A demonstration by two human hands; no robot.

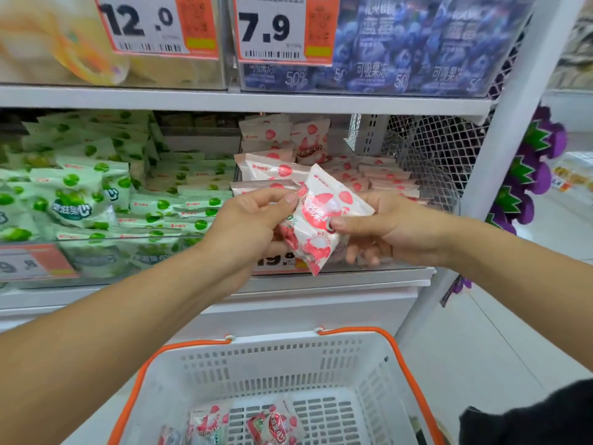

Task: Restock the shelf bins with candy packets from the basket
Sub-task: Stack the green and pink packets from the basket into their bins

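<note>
Packet, pink, held in front of pink bin | left hand pinches top edge, right hand grips right side | likely light, soft, slick film; hold by sealed edges | basket near, a few packets left

One basket; three packets inside — perhaps more.

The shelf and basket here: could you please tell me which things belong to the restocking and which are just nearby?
Part of the job:
- pink packet, held by left hand and right hand
- pink bin
- white basket with loose packets

Just nearby:
- green packets
- blue pouches
- price tags
- purple decoration
</note>
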